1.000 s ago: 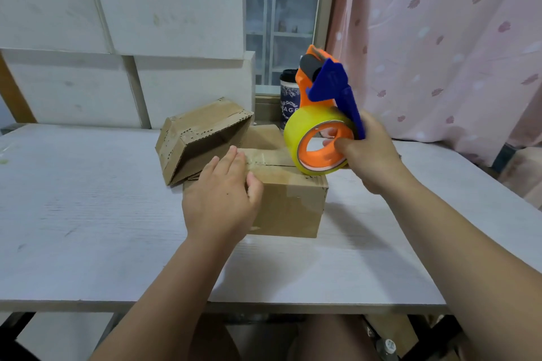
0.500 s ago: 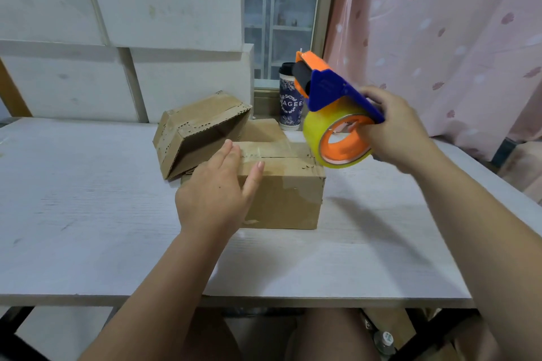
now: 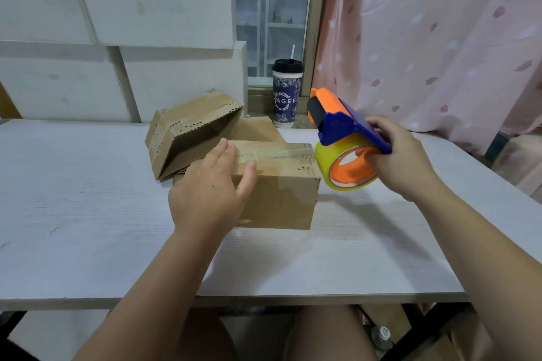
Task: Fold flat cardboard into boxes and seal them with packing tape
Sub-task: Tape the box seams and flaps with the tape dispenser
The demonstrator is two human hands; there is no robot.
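Head view: my left hand [image 3: 211, 184] presses flat, fingers straight, on the closed brown cardboard box [image 3: 278, 199] mid white counter [image 3: 88, 214]. My right hand [image 3: 401, 155] grips the orange-and-blue tape dispenser [image 3: 346, 152], just beside the box's right edge. I'd hold the flaps down and keep the tape on the seam.

left hand [image 3: 209, 193] on box [image 3: 278, 184], right hand [image 3: 401, 161] gripping dispenser [image 3: 340, 132]

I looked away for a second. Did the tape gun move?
Yes. The tape gun went right, off the box top and out past its right edge, and it no longer hides the cup.
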